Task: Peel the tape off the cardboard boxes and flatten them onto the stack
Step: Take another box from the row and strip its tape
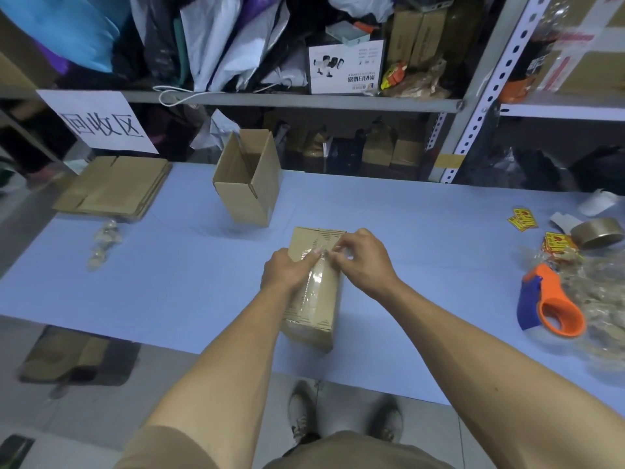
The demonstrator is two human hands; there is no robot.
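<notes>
Cluttered metal shelving backs a pale blue surface (169,282), where a sealed brown cardboard box (314,299) lies near the front edge. On its top, the left hand (285,270) presses down beside the clear tape strip (314,282), while the right hand (363,258) has its grip pinching the lifted tape end. Beyond the box stands an open brown carton (248,179); far left of it, flattened cardboard stack (113,187). Pulling too steeply could snap the tape or tear the cardboard.
</notes>
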